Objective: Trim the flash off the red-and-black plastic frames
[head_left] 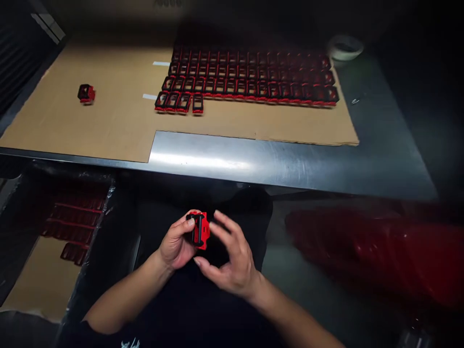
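Gripping a red-and-black part (pixel 198 231) in the left hand (pixel 176 243), the person holds it below the near edge of the steel surface (pixel 217 162). The right hand (pixel 230 261) is open with its fingers spread, just beside the part, and the hands are close together but not joined.

On the surface lies a cardboard sheet (pixel 90 125), with a notch at its near edge that exposes the steel. Rows of matching parts (pixel 246 77) stand on the sheet toward the far right, and the nearest row is short, with only four. A lone part (pixel 86 94) sits well apart from them, with a wide stretch of cardboard between. A white bowl (pixel 345 47) with dark contents stands past the sheet's far right corner.

Below the near edge, left of the hands, a dark-walled bin (pixel 94 232) holds more red parts in rows on cardboard. Right of the hands, below the same edge, is a glossy red mass (pixel 366 251), too blurred to identify.
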Available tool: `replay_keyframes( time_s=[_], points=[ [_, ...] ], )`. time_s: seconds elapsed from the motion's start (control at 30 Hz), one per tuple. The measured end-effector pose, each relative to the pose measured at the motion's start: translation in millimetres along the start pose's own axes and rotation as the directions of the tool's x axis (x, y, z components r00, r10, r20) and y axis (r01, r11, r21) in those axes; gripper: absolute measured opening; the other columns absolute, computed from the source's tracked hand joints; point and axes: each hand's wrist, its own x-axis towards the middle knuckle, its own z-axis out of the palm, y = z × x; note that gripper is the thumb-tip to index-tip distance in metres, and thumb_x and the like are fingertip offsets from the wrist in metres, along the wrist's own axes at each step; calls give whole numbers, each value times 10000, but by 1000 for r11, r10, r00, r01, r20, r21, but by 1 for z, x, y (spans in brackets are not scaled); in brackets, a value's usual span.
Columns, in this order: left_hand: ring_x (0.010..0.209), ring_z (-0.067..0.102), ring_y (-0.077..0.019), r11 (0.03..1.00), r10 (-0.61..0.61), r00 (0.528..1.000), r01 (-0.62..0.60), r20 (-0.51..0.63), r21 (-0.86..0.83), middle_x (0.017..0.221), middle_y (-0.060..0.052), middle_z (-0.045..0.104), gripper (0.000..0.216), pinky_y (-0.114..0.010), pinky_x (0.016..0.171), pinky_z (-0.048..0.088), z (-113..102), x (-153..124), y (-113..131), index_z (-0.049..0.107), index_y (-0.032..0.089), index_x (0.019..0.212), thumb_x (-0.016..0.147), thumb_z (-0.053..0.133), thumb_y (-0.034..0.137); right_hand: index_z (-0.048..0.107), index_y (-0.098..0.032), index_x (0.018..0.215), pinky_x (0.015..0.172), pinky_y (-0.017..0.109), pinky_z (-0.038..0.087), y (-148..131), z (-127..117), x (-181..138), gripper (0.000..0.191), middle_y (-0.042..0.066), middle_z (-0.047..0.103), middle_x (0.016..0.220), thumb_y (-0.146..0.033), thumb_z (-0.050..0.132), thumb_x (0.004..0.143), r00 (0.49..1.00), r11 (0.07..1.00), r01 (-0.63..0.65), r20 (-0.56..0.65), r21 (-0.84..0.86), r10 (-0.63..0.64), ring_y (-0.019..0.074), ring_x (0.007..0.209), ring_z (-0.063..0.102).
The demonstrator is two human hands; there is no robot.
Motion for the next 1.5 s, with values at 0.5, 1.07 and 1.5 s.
replay_keyframes(
  time_s=[0.5,1.07,1.5],
  points=[
    [486,578,-96,875,33,990,-95,137,474,779,-2,674,255,-207,478,444,-26,-19,13,625,193,985,826,714,372,435,-276,1485,1137,509,446,8,-9,11,806,114,597,1417,-197,794,768,977,971,-135,187,199,97,293,1387,498],
    [938,730,-221,382,74,912,-399,403,833,1077,-99,759,490,-310,770,585,-26,-35,15,517,200,1391,951,606,397,524,-210,1405,1054,526,479,8,-19,5,658,139,616,1340,-194,709,774,985,968,-128,140,215,99,321,1271,562],
    [1135,704,-241,-338,252,652,-633,715,696,1279,-108,704,596,-379,941,605,-42,-26,35,466,250,1454,903,689,296,756,-178,794,550,232,434,-8,-17,7,105,-13,602,676,-275,785,825,846,657,-533,354,533,399,97,583,530]
  ],
)
